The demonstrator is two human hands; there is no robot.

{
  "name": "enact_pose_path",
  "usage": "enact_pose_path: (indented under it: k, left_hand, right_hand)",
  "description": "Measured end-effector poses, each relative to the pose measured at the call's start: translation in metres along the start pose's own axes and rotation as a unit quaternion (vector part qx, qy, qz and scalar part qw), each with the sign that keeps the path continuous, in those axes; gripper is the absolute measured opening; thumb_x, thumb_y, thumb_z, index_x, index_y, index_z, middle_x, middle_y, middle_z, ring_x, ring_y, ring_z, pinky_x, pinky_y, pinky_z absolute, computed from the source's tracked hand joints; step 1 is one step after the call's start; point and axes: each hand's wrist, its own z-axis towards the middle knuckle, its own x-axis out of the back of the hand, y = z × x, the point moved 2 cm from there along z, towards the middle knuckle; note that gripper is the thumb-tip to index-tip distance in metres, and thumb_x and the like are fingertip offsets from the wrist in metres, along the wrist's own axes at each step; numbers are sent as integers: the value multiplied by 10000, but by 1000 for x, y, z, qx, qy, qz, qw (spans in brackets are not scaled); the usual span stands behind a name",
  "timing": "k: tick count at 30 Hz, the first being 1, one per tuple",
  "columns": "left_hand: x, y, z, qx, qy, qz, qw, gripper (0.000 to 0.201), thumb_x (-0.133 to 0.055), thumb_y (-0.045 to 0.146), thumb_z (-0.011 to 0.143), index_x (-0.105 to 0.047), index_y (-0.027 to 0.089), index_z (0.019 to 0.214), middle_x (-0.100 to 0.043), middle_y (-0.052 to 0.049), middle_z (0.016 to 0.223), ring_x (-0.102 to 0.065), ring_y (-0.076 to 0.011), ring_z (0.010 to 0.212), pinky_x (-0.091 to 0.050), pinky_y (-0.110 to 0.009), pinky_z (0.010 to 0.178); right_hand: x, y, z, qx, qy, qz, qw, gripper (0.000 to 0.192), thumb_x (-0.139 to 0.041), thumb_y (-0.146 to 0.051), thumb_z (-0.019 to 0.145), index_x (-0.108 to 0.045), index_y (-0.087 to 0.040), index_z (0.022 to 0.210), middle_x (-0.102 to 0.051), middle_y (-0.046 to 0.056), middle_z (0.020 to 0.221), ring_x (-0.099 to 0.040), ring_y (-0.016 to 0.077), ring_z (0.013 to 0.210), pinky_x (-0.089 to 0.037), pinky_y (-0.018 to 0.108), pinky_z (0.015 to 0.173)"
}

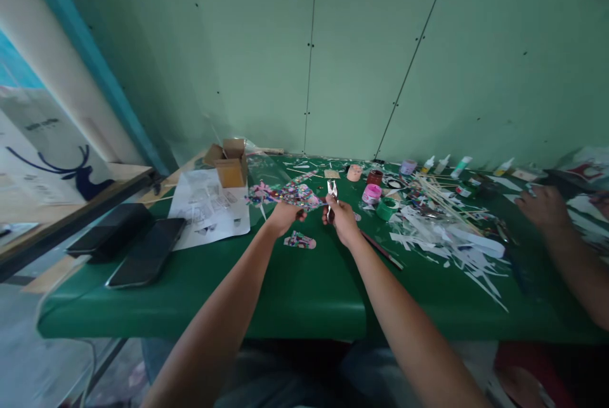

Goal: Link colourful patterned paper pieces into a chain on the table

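My left hand (284, 217) is closed round a craft piece covered in multicoloured glitter or sequins (297, 193), held above the green table. Its parts spread to the left and right of the hand. My right hand (341, 223) grips a pair of pliers (332, 188), jaws pointing up and away from me, close to the craft piece's right end. Whether the pliers touch it I cannot tell. Just below my hands, a small pink and multicoloured decorated piece (301, 240) lies flat on the table.
Left stand a cardboard box (232, 170), printed sheets (209, 208) and a phone (146, 252). Rightward are paint jars (372, 193), a thin brush-like stick (382, 250), paper strips (419, 230), wooden sticks (450, 195) and glue bottles (442, 164). Another person's hand (542, 206) is at the far right.
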Motion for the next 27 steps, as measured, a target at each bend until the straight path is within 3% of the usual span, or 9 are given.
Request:
enact_pose_path:
  k: [3,6,9,12,16,19,22,27]
  left_hand:
    - [-4,0,-5,2,-80,22,997,97,-630,189,669,-537,162,662,-535,11,554,-468,-83,474,-370,-207,437]
    - [-5,3,-10,0,-110,12,994,192,-705,229,655,-562,155,758,-573,-9,661,-509,-91,555,-380,-197,464]
    - [-2,8,-11,42,-136,-62,988,319,-728,377,677,-559,170,850,-611,-44,828,-566,-122,660,-414,-211,500]
    - [3,13,-6,65,-121,-180,974,400,-564,560,778,-552,201,954,-617,-46,927,-565,-119,637,-430,-233,506]
    - [6,14,0,31,-48,-254,965,489,-402,628,831,-573,204,1002,-613,-42,927,-562,-113,636,-451,-242,535]
    - [-2,7,-2,28,-60,-195,979,435,-519,583,793,-590,201,990,-615,-36,910,-579,-120,672,-463,-238,553]
    - [-11,0,-4,10,-60,-91,994,337,-665,483,717,-592,177,839,-583,-6,744,-560,-109,611,-450,-220,519]
    - [-11,-1,-4,-27,-28,7,999,375,-681,509,685,-546,161,716,-513,22,579,-512,-93,492,-440,-215,442]
  right_hand:
    - [-3,1,-1,-15,-21,-28,999,367,-716,-491,616,-593,-171,745,-525,-39,550,-476,109,465,-383,243,447]
    - [-2,-6,-3,11,25,-64,998,315,-698,-438,621,-593,-170,750,-526,-42,557,-476,109,483,-377,233,451]
    - [3,-13,-4,28,73,-53,996,283,-685,-411,626,-574,-177,740,-515,-48,546,-480,116,477,-378,242,450]
    - [6,-15,-2,23,85,-18,996,291,-700,-394,609,-570,-177,754,-525,-45,559,-488,121,466,-387,252,449]
    - [6,-10,1,20,73,18,997,337,-707,-421,615,-580,-174,806,-526,-46,549,-496,119,463,-396,245,446]
    - [3,-7,1,23,57,20,998,360,-705,-448,625,-577,-181,829,-525,-49,551,-498,120,473,-404,245,451]
    - [-1,-8,-3,20,33,-19,999,348,-705,-461,626,-577,-185,794,-535,-44,579,-497,119,482,-407,251,458]
    - [-6,-11,-8,7,-3,-65,998,330,-692,-464,643,-581,-183,776,-512,-47,545,-485,125,474,-397,254,460]
